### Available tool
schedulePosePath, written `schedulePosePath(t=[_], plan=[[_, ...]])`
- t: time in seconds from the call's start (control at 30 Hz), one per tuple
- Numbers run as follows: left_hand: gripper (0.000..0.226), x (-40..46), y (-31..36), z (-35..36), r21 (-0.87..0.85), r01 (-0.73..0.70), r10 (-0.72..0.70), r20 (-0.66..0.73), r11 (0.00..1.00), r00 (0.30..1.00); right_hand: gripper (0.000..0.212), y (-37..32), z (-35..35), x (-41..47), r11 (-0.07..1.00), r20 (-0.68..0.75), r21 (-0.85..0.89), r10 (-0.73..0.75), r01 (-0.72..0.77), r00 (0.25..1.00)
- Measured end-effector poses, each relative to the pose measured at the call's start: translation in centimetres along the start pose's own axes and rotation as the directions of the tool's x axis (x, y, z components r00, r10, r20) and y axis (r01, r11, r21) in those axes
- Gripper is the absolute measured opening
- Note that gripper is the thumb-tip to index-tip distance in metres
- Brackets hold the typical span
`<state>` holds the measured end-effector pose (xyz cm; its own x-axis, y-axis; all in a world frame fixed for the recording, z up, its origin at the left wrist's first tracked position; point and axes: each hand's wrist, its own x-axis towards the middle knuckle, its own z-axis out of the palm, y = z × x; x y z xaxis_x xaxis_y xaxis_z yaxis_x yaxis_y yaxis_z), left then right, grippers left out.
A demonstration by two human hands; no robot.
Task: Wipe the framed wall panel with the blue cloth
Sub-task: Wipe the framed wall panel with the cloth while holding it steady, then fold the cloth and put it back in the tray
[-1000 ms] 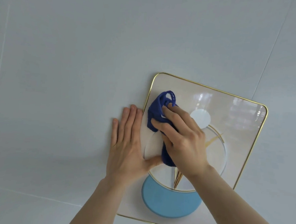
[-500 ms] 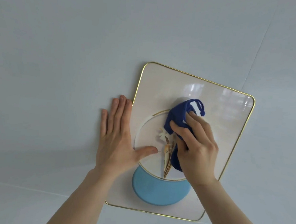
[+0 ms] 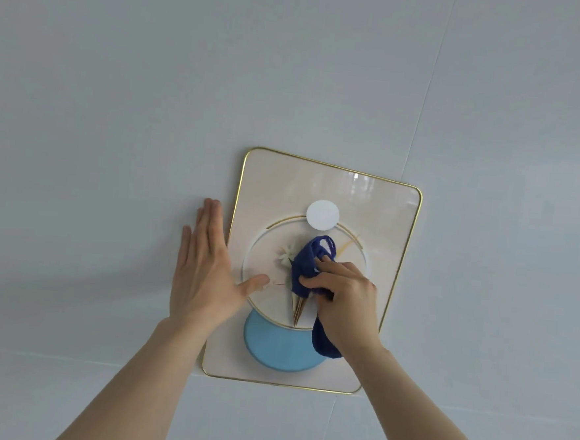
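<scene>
The framed wall panel (image 3: 277, 184) hangs on the wall, cream with a thin gold rim, a ringed circle, a white disc and a light blue disc. My right hand (image 3: 344, 306) is closed around the dark blue cloth (image 3: 308, 262) and presses it against the middle of the ringed circle; a tail of cloth hangs below my wrist. My left hand (image 3: 203, 268) lies flat with fingers together on the wall at the panel's left edge, its thumb reaching onto the panel.
Pale grey wall tiles (image 3: 118, 104) with thin joints surround the panel on every side. A horizontal joint runs just below the panel's lower edge.
My right hand has carried the cloth from the panel's upper left across to its middle and lower. The left hand has stayed flat at the left edge. The view has pulled back.
</scene>
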<state>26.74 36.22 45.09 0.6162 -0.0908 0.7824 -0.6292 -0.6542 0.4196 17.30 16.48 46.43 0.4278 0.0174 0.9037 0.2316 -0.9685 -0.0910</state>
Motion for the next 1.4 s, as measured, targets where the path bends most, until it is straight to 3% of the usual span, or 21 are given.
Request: schedulePosePath(t=[0.1, 0.2, 0.3, 0.43, 0.57, 0.73, 0.83, 0.93, 1.07, 1.4], plan=[[0.131, -1.4, 1.1, -1.9, -0.047, 0.027, -0.027, 0.0, 0.999, 1.0, 0.043, -1.1, -1.9, 0.2, 0.946, 0.181, 0.194, 0.224, -0.258, 0.958], [0.097, -2.8, 2.4, -3.2, -0.086, -0.074, 0.075, 0.016, 0.994, 0.997, 0.048, -1.8, -3.7, -1.2, 0.843, 0.363, 0.328, 0.303, -0.425, 0.881], [0.081, -4.1, 3.8, -3.9, -0.188, -0.127, 0.162, 0.181, 0.974, 0.97, 0.032, -1.8, -4.8, -3.4, 0.72, 0.498, 0.394, 0.354, -0.571, 0.791], [0.069, -6.1, 5.4, -3.1, -0.264, -0.091, 0.213, 0.484, 0.96, 0.849, 0.029, -1.6, -6.3, -5.3, 0.583, 0.595, 0.413, 0.409, -0.7, 0.692], [0.052, -7.7, 7.0, -2.0, -0.332, -0.007, 0.198, 0.545, 0.943, 0.815, 0.036, -0.6, -8.7, -6.1, 0.471, 0.688, 0.422, 0.39, -0.775, 0.612], [0.022, -9.0, 9.2, -0.1, -0.307, 0.013, 0.168, 0.554, 0.952, 0.815, 0.043, 2.4, -12.1, -7.5, 0.473, 0.733, 0.333, 0.415, -0.816, 0.539], [0.014, -9.9, 10.5, 1.6, -0.275, -0.003, 0.164, 0.566, 0.961, 0.808, 0.039, 4.7, -14.4, -8.6, 0.575, 0.764, 0.218, 0.402, -0.788, 0.504], [0.013, -11.0, 11.6, 3.4, -0.247, 0.0, 0.154, 0.602, 0.969, 0.784, 0.025, 7.3, -16.3, -10.2, 0.664, 0.765, 0.099, 0.425, -0.741, 0.483], [0.009, -12.9, 13.6, 6.4, -0.237, 0.007, 0.15, 0.636, 0.972, 0.757, 0.013, 10.1, -18.0, -12.5, 0.721, 0.677, 0.012, 0.504, -0.693, 0.536], [0.01, -18.7, 19.5, 15.4, -0.258, 0.104, 0.126, 0.736, 0.96, 0.665, 0.016, 17.9, -20.6, -19.8, 0.694, 0.618, -0.13, 0.615, -0.708, 0.489]])
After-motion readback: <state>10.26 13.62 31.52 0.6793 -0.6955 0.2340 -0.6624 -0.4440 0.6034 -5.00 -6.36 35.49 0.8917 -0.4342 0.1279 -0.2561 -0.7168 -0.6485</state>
